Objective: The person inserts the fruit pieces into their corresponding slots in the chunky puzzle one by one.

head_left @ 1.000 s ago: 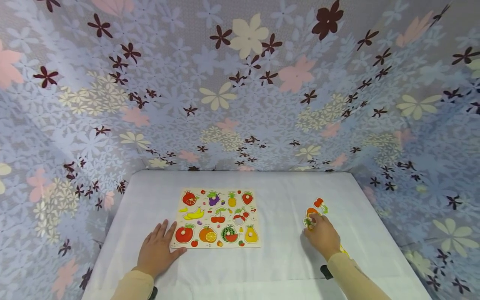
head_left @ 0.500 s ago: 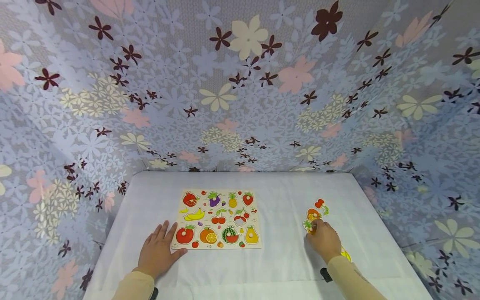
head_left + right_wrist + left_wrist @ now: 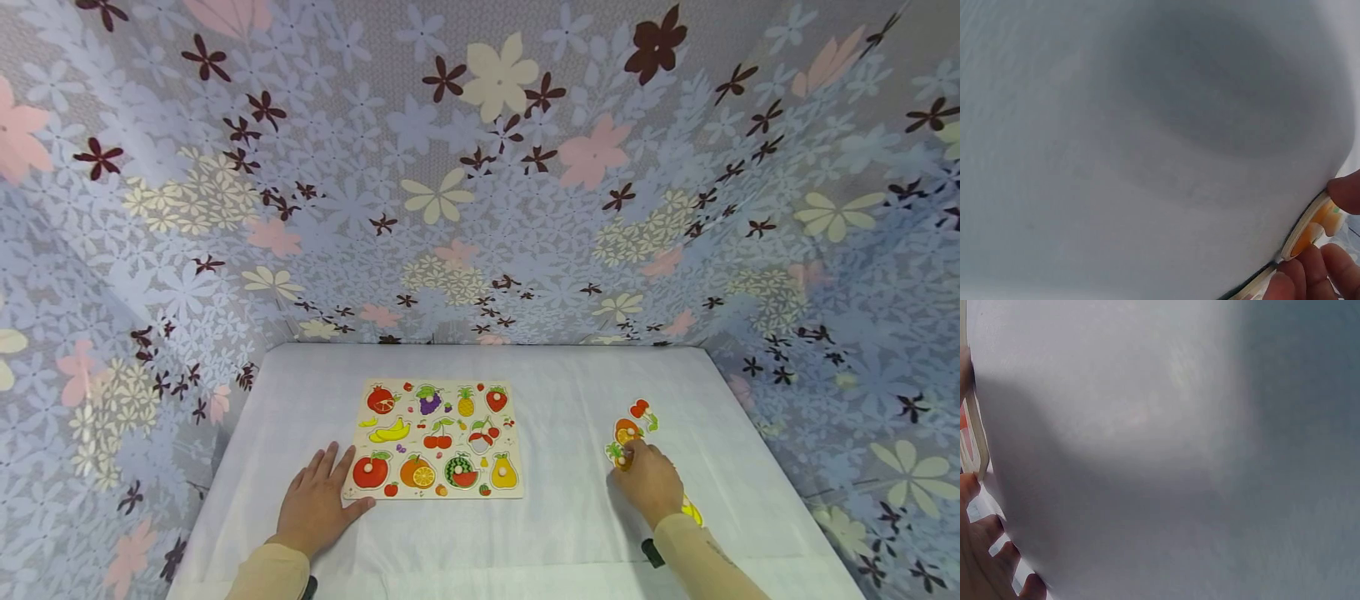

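My left hand point(image 3: 315, 500) rests on the white cloth with its fingers spread, fingertips and thumb right at the left edge and lower-left corner of a wooden fruit puzzle board point(image 3: 461, 492). In the left wrist view, the board's pale edge point(image 3: 979, 434) shows between thumb and fingers. To the right, my right hand point(image 3: 651, 482) holds a pineapple puzzle piece point(image 3: 622, 457) low over the cloth, thumb on one side and curled fingers on the other. Just beyond it lie an orange piece point(image 3: 626, 429) and a cherry piece point(image 3: 641, 410).
A yellow piece point(image 3: 692, 510) is partly hidden behind the right wrist. White cloth point(image 3: 562, 433) covers the table between the board and the loose pieces. Flower-patterned fabric point(image 3: 480, 208) rises behind the table and along both sides.
My right hand has moved slightly down and nearer to me, lowering the pineapple piece and uncovering more of the orange piece. The left hand has stayed in place at the board.
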### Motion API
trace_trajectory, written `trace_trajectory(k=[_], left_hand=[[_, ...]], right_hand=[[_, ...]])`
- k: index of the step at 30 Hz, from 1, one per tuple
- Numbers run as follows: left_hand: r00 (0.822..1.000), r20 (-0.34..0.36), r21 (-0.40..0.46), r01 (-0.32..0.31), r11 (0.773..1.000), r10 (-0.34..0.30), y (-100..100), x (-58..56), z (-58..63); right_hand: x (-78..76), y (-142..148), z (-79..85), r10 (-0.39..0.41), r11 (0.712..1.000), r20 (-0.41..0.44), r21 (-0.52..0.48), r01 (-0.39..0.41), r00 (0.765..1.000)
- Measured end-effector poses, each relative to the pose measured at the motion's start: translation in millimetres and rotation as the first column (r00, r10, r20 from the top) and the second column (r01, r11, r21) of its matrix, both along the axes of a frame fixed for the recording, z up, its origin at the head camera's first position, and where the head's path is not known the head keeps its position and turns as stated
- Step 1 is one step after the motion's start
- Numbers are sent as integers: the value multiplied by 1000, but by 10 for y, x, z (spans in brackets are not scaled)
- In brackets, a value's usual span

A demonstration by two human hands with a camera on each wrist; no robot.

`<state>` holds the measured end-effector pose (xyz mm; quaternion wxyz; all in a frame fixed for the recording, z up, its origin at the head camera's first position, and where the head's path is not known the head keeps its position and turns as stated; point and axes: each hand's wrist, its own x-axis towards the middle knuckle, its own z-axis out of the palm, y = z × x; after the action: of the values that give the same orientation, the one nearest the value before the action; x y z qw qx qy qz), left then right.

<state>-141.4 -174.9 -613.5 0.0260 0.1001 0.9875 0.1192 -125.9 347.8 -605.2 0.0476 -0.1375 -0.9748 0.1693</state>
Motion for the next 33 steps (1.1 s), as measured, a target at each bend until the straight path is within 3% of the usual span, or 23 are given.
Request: trace_trajectory(k=[18, 33], left_hand=[[1000, -22, -1, 12, 1000, -12, -21, -10, -50], [1000, -7, -17, 8, 1000, -8, -12, -7, -38]], right_hand=[[-15, -76, -127, -12, 999, -46, -45, 10, 999], [-24, -180, -48, 29, 998, -114, -60, -36, 993]])
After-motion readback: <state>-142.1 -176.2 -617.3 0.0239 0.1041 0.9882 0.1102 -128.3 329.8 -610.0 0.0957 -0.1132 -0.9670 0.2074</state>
